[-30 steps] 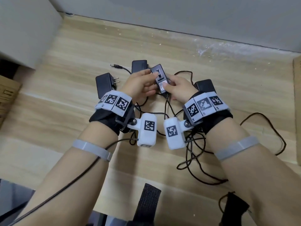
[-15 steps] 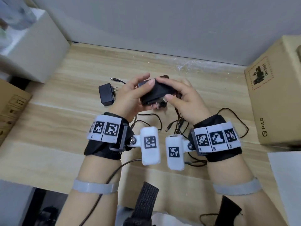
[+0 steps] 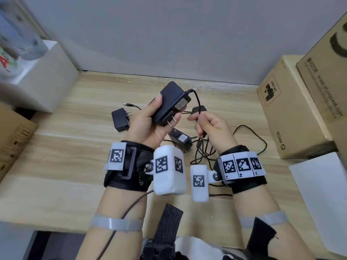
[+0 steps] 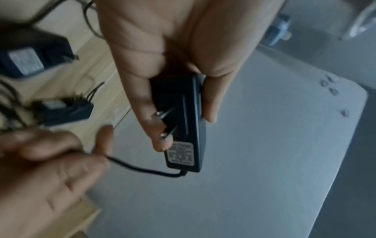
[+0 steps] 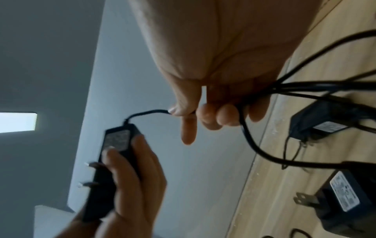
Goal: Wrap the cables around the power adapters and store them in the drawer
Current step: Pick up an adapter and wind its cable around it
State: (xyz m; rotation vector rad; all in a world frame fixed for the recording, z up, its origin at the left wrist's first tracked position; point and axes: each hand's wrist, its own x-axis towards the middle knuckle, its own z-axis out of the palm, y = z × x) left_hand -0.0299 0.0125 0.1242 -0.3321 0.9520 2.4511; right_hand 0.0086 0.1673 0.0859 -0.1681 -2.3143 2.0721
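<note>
My left hand grips a black power adapter raised above the wooden table, prongs pointing toward my right hand. In the left wrist view the thumb and fingers clamp the adapter by its sides. Its thin black cable arcs from the top end down to my right hand, which pinches it between thumb and fingers; the cable runs on to a tangle on the table. Three more black adapters lie on the table: one at the left, one below my hands, one behind my right hand.
Loose black cables sprawl across the table to the right. Cardboard boxes stand at the right edge, a white box at the back left and a brown carton at the left. No drawer is in view.
The adapter was held in both hands low over the table. My left hand alone has since lifted and turned it, and my right hand has slid off onto its cable.
</note>
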